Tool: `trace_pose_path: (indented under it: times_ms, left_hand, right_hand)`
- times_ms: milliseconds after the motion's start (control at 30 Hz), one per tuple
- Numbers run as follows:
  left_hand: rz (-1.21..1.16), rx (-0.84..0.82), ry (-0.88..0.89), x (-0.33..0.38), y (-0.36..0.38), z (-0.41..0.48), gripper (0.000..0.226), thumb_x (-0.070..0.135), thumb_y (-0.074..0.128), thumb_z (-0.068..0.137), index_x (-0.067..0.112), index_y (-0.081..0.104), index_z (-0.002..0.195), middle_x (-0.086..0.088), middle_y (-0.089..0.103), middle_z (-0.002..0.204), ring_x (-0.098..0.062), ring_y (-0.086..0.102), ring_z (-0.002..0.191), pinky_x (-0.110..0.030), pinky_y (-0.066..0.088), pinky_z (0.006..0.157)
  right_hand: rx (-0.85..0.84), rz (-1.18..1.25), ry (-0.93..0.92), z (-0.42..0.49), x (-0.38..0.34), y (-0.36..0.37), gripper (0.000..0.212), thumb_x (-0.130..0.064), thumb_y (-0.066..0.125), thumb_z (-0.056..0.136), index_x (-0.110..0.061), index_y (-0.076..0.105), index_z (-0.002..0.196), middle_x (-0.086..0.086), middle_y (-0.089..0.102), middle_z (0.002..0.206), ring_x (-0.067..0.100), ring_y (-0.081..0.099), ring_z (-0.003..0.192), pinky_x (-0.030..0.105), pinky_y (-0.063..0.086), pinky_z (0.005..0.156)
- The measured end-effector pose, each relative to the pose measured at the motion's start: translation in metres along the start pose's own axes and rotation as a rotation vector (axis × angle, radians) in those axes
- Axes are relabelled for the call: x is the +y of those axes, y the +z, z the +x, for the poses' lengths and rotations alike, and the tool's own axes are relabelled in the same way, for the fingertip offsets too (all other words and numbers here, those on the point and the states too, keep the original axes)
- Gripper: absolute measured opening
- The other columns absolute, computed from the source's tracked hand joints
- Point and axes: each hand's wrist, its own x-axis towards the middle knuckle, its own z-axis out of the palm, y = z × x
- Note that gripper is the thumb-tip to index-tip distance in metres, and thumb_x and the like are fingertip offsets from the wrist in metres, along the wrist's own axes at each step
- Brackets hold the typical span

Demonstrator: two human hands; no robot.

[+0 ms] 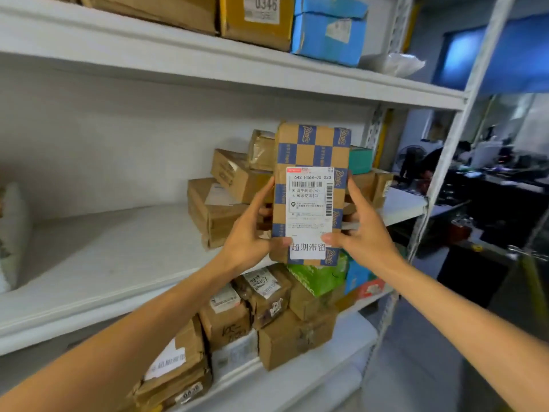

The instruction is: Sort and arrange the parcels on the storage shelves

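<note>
Checkered parcel (310, 150) upright, L hand (249, 236) & R hand (367, 233) gripping its sides, prob. off shelf (104, 248).

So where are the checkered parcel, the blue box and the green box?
checkered parcel (309, 200): head view, on its white label.
blue box (326, 34): head view, on its front face.
green box (319, 278): head view, on its green side, just below the parcel.

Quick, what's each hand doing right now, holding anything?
Left hand: grips the left edge of the upright blue-and-brown checkered cardboard parcel.
Right hand: grips the same parcel's right edge, thumb on its white label.
</note>
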Motion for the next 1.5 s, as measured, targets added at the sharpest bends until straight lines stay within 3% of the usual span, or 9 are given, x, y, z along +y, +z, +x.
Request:
trace_pose_path:
  times_ms: [233, 400, 600, 733, 900, 1100, 1233, 1333, 1500]
  left_hand:
    - [-0.187, -0.312, 0.103, 0.024, 0.183, 0.050, 0.109, 0.025, 0.087, 0.065, 0.034, 0.020, 0.151, 0.010, 0.059, 0.127, 0.003, 0.059, 0.108, -0.016, 0.052, 0.084]
    - [-0.315, -0.547, 0.150, 0.058, 0.334, 0.059, 0.101, 0.000, 0.079, 0.074, 0.044, 0.021, 0.143, 0.033, 0.059, 0.111, 0.013, 0.060, 0.097, -0.015, 0.053, 0.083]
    - [-0.431, -0.867, 0.216, 0.128, 0.508, 0.030, 0.097, -0.002, 0.074, 0.079, 0.039, 0.021, 0.148, 0.033, 0.054, 0.111, 0.024, 0.054, 0.093, -0.008, 0.049, 0.083]
    - [-0.474, -1.035, 0.288, 0.175, 0.602, -0.010, 0.102, 0.003, 0.077, 0.078, 0.040, 0.016, 0.151, 0.015, 0.061, 0.106, -0.003, 0.062, 0.100, -0.014, 0.054, 0.077]
    - [-0.503, -1.198, 0.363, 0.222, 0.686, -0.053, 0.099, 0.006, 0.073, 0.082, 0.040, 0.012, 0.152, 0.012, 0.053, 0.110, -0.006, 0.055, 0.100, -0.013, 0.050, 0.070]
    - [-0.633, -1.455, 0.415, 0.276, 0.784, -0.094, 0.089, 0.003, 0.066, 0.087, 0.034, 0.014, 0.152, 0.015, 0.050, 0.128, -0.003, 0.053, 0.115, -0.031, 0.048, 0.096]
    - [-0.718, -1.591, 0.458, 0.303, 0.848, -0.118, 0.085, 0.003, 0.066, 0.087, 0.034, 0.019, 0.151, 0.009, 0.041, 0.146, -0.008, 0.040, 0.132, -0.010, 0.040, 0.096]
    - [-0.739, -1.684, 0.499, 0.320, 0.885, -0.138, 0.088, 0.015, 0.071, 0.084, 0.058, 0.020, 0.141, 0.005, 0.042, 0.150, -0.016, 0.040, 0.137, -0.045, 0.040, 0.109]
    - [-0.713, -1.843, 0.533, 0.337, 0.934, -0.180, 0.081, 0.010, 0.066, 0.089, 0.030, 0.018, 0.152, 0.005, 0.027, 0.157, -0.015, 0.027, 0.144, -0.039, 0.028, 0.117]
  right_hand:
    - [0.291, -0.165, 0.171, -0.073, 0.067, -0.146, 0.110, 0.010, 0.075, 0.073, -0.041, 0.015, 0.151, -0.006, 0.052, 0.128, 0.001, 0.058, 0.102, 0.010, 0.050, 0.068]
    - [0.496, -0.322, 0.316, -0.151, 0.103, -0.255, 0.113, 0.001, 0.081, 0.069, -0.033, 0.014, 0.154, -0.001, 0.053, 0.132, 0.013, 0.057, 0.111, 0.015, 0.052, 0.076]
    - [0.770, -0.471, 0.519, -0.273, 0.118, -0.363, 0.108, 0.005, 0.077, 0.073, -0.045, 0.016, 0.147, -0.004, 0.052, 0.134, 0.019, 0.063, 0.104, 0.022, 0.056, 0.072]
    - [0.918, -0.563, 0.641, -0.350, 0.111, -0.411, 0.111, 0.009, 0.075, 0.073, -0.041, 0.013, 0.150, -0.023, 0.054, 0.123, -0.004, 0.063, 0.092, 0.022, 0.058, 0.076]
    - [1.075, -0.648, 0.758, -0.420, 0.103, -0.450, 0.112, 0.011, 0.073, 0.074, -0.041, 0.012, 0.151, -0.019, 0.056, 0.120, 0.000, 0.063, 0.098, 0.020, 0.057, 0.074]
    - [1.292, -0.770, 0.899, -0.488, 0.104, -0.494, 0.112, 0.007, 0.074, 0.075, -0.041, 0.008, 0.153, -0.006, 0.052, 0.129, 0.009, 0.057, 0.108, 0.017, 0.054, 0.073]
    - [1.437, -0.813, 0.982, -0.520, 0.108, -0.513, 0.112, 0.009, 0.073, 0.076, -0.041, 0.008, 0.152, -0.006, 0.051, 0.133, 0.012, 0.056, 0.111, 0.014, 0.054, 0.067]
    - [1.543, -0.848, 1.027, -0.540, 0.113, -0.524, 0.111, 0.010, 0.072, 0.075, -0.039, 0.009, 0.153, -0.004, 0.051, 0.132, 0.011, 0.055, 0.111, 0.013, 0.054, 0.068]
    - [1.689, -0.845, 1.094, -0.582, 0.132, -0.533, 0.111, 0.007, 0.075, 0.074, -0.037, 0.011, 0.153, 0.001, 0.050, 0.134, 0.015, 0.052, 0.120, 0.019, 0.057, 0.077]
